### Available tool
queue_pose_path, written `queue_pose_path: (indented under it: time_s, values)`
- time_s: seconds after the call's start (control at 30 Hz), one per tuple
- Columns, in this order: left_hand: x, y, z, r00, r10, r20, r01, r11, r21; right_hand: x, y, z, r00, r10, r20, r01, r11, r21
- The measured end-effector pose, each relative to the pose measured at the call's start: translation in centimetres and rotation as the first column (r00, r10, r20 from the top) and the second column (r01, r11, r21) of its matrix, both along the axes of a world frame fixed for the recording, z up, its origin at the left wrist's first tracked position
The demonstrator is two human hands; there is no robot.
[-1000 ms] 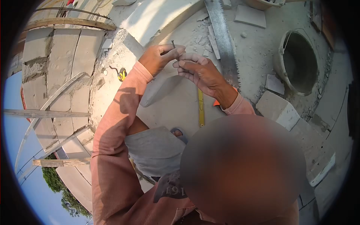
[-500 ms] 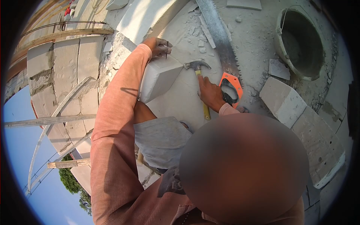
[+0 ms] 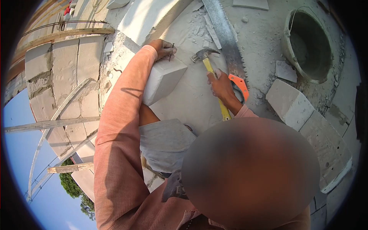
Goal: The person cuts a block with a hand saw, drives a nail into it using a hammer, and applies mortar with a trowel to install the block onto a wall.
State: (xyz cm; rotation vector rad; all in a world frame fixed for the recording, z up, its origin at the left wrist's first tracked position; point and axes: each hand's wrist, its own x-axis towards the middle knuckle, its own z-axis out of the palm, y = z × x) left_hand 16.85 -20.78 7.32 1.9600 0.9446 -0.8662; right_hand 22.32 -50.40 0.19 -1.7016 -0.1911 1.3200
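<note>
My left hand [image 3: 162, 50] is closed in a pinch on a thin dark nail [image 3: 172, 52], held upright at the upper corner of a pale block [image 3: 165, 81]. The nail's point is too small to make out. To the right, my right hand [image 3: 221, 87] grips the yellow handle of a claw hammer [image 3: 207, 63]. The hammer's head is in the air, apart from the block and nail. Just behind my right hand lies a handsaw [image 3: 226, 36] with an orange handle, partly covered by my wrist.
A large pale block [image 3: 147, 17] lies beyond my left hand. At the upper right a bucket [image 3: 286, 42] rests tilted, with more blocks [image 3: 289, 101] below it. Broken chips [image 3: 207, 38] litter the dusty floor. Wooden strips [image 3: 50, 123] and a block wall [image 3: 65, 76] stand at the left.
My right hand has moved the hammer to the right, away from the block, and its head has turned. My left hand stays at the block's corner with the nail.
</note>
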Motion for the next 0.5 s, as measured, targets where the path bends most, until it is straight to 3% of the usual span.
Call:
queue_pose_path:
  time_s: [0.17, 0.27, 0.37, 0.47, 0.5]
  values:
    - [0.6, -0.4, -0.1, 0.984, -0.145, -0.099, 0.151, 0.987, 0.06, 3.3, 1.1, 1.3, 0.988, -0.101, 0.117, 0.092, 0.992, 0.086]
    - [0.4, 0.2, -1.1, 0.941, -0.301, -0.157, 0.316, 0.945, 0.083, 5.8, 2.1, 4.0, 0.968, -0.242, 0.062, 0.226, 0.955, 0.191]
    - [0.1, 0.3, -1.2, 0.96, -0.25, -0.13, 0.258, 0.964, 0.056, 7.6, 2.7, 5.6, 0.952, -0.305, 0.015, 0.291, 0.923, 0.253]
    - [0.3, 0.2, -1.0, 0.951, -0.273, -0.149, 0.284, 0.957, 0.06, 5.9, 4.1, 4.7, 0.898, -0.421, 0.129, 0.355, 0.865, 0.355]
    - [0.1, 0.3, -1.2, 0.953, -0.275, -0.13, 0.284, 0.957, 0.063, 5.6, 4.1, 3.9, 0.958, -0.234, 0.166, 0.17, 0.929, 0.328]
